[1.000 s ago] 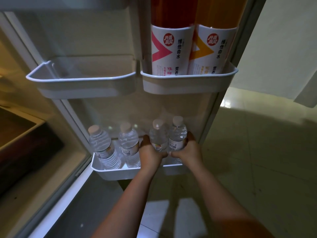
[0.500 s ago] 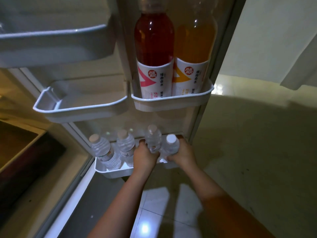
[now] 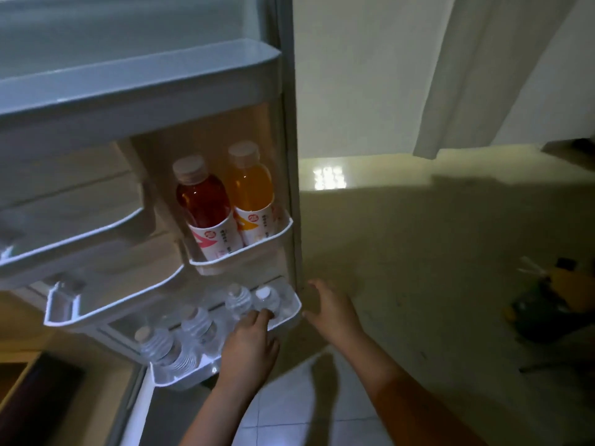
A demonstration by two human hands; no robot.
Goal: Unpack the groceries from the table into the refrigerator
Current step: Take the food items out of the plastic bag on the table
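A: Water bottles (image 3: 196, 323), four little ones, all down in the bottom door shelf (image 3: 180, 381) of the fridge. Standing up in a row, caps on.

B: And the hands?

A: Left hand (image 3: 248, 346) low at the front of that shelf, fingertips (image 3: 265, 313) just touching the right-end bottle (image 3: 265, 297). Not wrapped round it. Loose, more like a nudge than a grab. Right hand (image 3: 335, 313) spread wide, holding nothing, just beside the shelf's right corner and the door edge (image 3: 289, 156).

B: Hard to hold, those bottles?

A: Probably not. Small and full, so a bit heavy for the size, but fine for one hand. Thin clear plastic, so likely to squash and crinkle if squeezed hard. Smooth too, maybe slippery if wet. Not breakable like glass.

B: Best place to grab?

A: Round the middle, at the label, or up at the neck under the cap. Neck easier to reach here, above the shelf wall.

B: Anything else in the door?

A: Red drink bottle (image 3: 203, 201) and orange drink bottle (image 3: 249, 188), side by side in the small shelf (image 3: 241, 252) above. Bigger, so likely heavier.
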